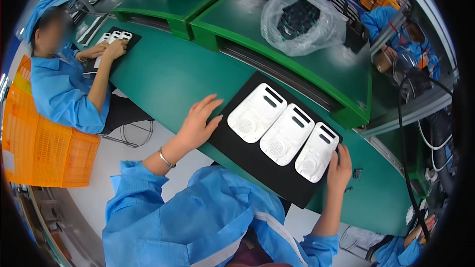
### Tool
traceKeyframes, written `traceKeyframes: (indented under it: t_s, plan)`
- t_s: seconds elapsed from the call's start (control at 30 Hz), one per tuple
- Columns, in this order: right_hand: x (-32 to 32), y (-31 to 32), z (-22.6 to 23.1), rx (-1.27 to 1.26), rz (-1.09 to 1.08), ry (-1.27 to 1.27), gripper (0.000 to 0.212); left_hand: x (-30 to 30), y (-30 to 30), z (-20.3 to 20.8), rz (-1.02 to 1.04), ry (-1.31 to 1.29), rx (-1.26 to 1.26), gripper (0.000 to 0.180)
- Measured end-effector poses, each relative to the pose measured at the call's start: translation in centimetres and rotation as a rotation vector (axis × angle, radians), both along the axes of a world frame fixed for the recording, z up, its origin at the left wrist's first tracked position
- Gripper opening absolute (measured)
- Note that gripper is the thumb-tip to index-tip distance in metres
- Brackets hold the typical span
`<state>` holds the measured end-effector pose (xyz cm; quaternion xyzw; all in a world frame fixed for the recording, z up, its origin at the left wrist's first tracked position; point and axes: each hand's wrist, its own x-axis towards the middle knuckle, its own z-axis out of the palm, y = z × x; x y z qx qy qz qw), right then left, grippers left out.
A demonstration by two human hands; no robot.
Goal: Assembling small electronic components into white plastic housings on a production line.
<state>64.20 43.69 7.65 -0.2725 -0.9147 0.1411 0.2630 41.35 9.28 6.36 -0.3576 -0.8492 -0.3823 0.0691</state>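
Note:
Three white plastic housings [277,141] lie in a row on a black mat [247,155], each with dark slots at the far end and a round perforated grille at the near end. My left hand [198,121] hovers by the mat's left edge, close to the leftmost housing [257,113], fingers spread and holding nothing. My right hand [340,170] rests along the mat's right edge, its fingers stretched out beside the rightmost housing [318,153]. Whether its fingertips touch that housing, I cannot tell. Small dark parts [357,173] lie on the green table just right of my right hand.
A raised green shelf [213,32] runs behind the mat, carrying a clear plastic bag [277,29] of dark parts. At the left a co-worker [69,84] handles similar white housings. Orange crates [49,153] stand at the far left. A black cable [403,153] hangs at the right.

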Motion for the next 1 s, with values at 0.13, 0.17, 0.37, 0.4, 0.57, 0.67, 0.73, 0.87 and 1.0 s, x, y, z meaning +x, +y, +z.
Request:
traceKeyframes:
  t_s: [0.13,0.17,0.37,0.4,0.57,0.67,0.73,0.87,1.0]
  plan:
    - [2.5,0.2,-0.2,-0.340,-0.172,0.118,0.032,0.4,0.0,-1.2,-0.005,-0.150,0.042,0.040]
    - [2.1,-0.2,0.4,-0.425,-0.190,0.133,0.033,0.5,-0.1,-1.1,-0.002,-0.211,0.029,0.039]
    - [-1.2,-2.1,3.4,-0.678,0.070,0.069,0.035,-0.1,-3.7,-3.0,0.126,-0.195,0.052,0.041]
    - [-1.0,-1.2,0.9,-0.500,0.120,0.176,0.036,-0.8,-3.6,-3.0,0.139,-0.121,0.012,0.040]
    - [-0.7,1.3,-3.4,-0.554,0.245,0.182,0.044,4.6,3.3,-0.5,0.120,0.105,-0.021,0.039]
    - [-0.4,2.1,-3.9,-0.630,0.307,0.174,0.042,9.2,10.3,-2.0,-0.118,0.029,0.076,0.037]
    - [-1.4,2.3,-4.6,-0.638,0.361,0.104,0.043,13.6,15.1,-1.8,-0.239,0.154,-0.076,0.033]
    - [-1.6,4.3,-5.1,-0.661,0.499,0.015,0.051,18.3,22.1,-1.0,-0.367,0.201,-0.315,0.036]
    - [-1.6,5.9,-6.7,-0.728,0.521,0.104,0.040,17.9,22.9,-3.0,-0.298,0.242,-0.453,0.038]
